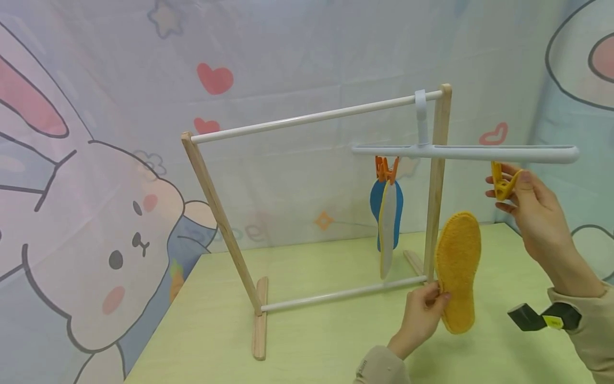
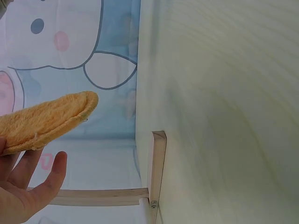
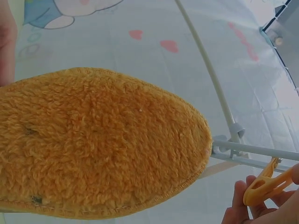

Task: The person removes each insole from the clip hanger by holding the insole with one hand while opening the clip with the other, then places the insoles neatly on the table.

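In the head view, the left hand is pinching the yellow insole between thumb and fingers at its lower left edge, and the insole is standing nearly upright in the air above the pale green table. The right hand is pinching a yellow clip between its thumb and fingers, just under the right arm of the white hanger. The hanger is hanging from the top bar of the rack, near a wooden upright. Under its other arm, orange clips are gripping two more insoles — a blue insole and, in front of it, a pale insole with a yellow edge.

In the left wrist view, the yellow insole is showing from its side, tilting upward to the right. Fingers of the left hand are reaching beneath it, with one finger standing apart from the others; the full grip is running out of the picture.

In the right wrist view, the insole's fluffy face is filling much of the left side. At the lower right, the right hand is holding the yellow clip between its fingers — the clip's tip is reaching up to the hanger, though whether it is gripping it cannot be told.
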The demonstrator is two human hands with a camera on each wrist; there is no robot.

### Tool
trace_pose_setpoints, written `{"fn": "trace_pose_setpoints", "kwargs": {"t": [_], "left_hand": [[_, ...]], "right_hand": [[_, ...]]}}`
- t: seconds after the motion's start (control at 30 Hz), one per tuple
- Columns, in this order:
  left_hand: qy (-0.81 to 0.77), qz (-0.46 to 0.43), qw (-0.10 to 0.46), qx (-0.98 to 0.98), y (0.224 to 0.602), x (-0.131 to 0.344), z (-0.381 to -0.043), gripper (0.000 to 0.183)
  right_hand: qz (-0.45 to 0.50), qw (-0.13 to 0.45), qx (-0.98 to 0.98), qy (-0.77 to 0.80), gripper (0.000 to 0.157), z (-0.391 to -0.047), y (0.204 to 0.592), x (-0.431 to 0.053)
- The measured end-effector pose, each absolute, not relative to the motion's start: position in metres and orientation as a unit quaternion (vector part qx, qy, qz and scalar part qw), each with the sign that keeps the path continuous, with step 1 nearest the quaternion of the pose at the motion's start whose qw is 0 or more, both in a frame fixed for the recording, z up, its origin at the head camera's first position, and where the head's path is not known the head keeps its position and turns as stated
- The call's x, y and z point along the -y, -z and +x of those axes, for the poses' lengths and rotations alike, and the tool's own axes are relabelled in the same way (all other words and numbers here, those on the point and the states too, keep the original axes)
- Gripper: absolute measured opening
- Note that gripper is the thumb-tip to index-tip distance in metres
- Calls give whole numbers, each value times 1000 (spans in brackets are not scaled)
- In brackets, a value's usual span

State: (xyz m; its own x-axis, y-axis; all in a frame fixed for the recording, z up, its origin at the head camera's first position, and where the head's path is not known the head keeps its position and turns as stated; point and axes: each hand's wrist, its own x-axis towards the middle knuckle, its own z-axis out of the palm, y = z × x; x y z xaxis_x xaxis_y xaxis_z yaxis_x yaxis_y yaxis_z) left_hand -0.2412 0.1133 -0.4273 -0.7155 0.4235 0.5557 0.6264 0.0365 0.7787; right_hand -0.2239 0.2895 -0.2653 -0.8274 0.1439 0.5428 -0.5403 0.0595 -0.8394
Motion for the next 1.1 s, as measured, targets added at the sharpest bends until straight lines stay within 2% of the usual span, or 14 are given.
{"fn": "trace_pose_setpoints", "kwargs": {"t": [0.37,0.7,1.1], "left_hand": [[615,-333,63,712,426,-98,-244,20],[617,-322,86,713,432,-81,-251,18],[647,-279,57,708,426,-53,-255,17]], "right_hand": [[135,266,665,-685,41,-224,265,-289],[121,265,659,-693,40,-226,268,-293],[116,272,663,-688,39,-229,272,-298]]}}
